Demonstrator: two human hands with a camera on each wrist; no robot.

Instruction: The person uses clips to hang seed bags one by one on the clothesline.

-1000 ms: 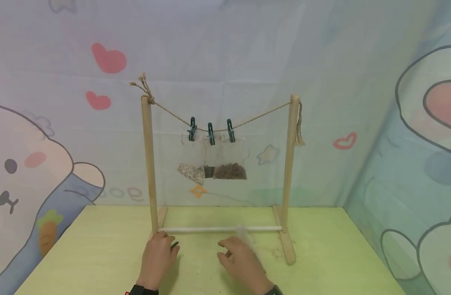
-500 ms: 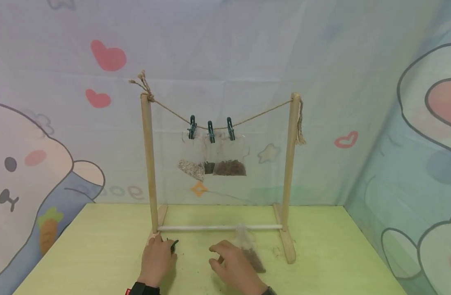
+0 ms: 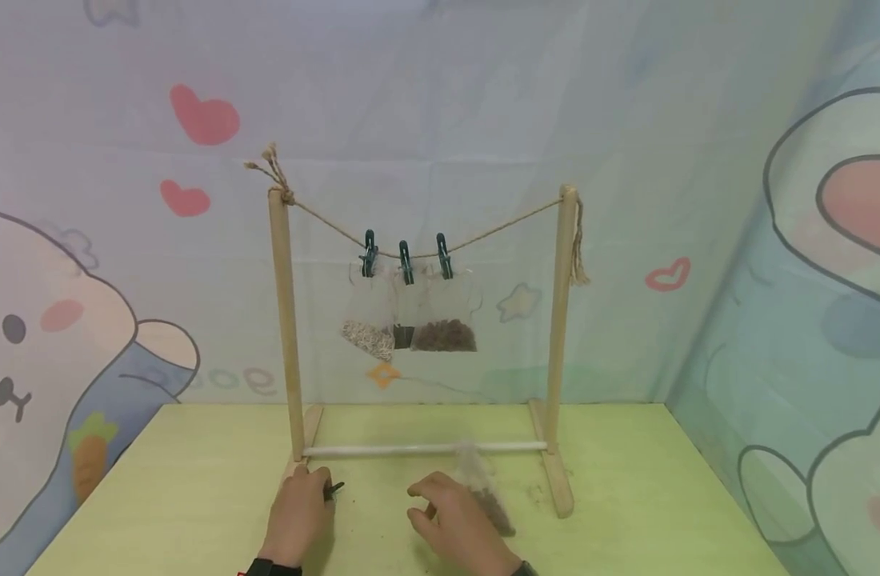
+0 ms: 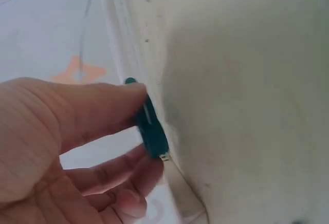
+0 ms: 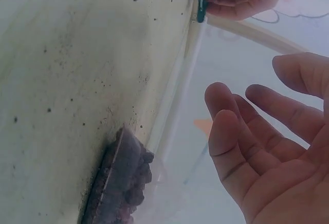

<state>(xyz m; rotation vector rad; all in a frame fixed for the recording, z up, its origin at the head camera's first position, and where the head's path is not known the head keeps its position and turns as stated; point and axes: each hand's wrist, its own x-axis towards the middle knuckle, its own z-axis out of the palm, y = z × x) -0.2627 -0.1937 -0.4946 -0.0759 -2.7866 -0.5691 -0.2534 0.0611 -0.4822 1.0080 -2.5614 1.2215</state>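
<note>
My left hand (image 3: 296, 516) pinches a dark green spring clip (image 4: 149, 126) between thumb and fingers, close above the table near the rack's left foot. Loosely bent, my right hand (image 3: 458, 520) hovers over the table and holds nothing. Beside it lies a clear plastic bag (image 3: 492, 508) with dark brown lumps in its lower end; part of the bag is behind the hand in the head view. The right wrist view shows this bag's lumpy filling (image 5: 121, 183) up close, and the fingers (image 5: 226, 131) apart from it.
A wooden rack (image 3: 286, 320) carries a sagging twine line (image 3: 498, 229). Three green clips hold clear bags on it: one with pale bits (image 3: 368, 338), a dark one (image 3: 402, 336), one with brown lumps (image 3: 443, 336). A white crossbar (image 3: 411, 450) joins the feet. Crumbs dot the table (image 3: 627, 496).
My right hand has shifted slightly left, uncovering more of the bag on the table. The clip has turned in my left hand's fingers. The hanging bags stay in place.
</note>
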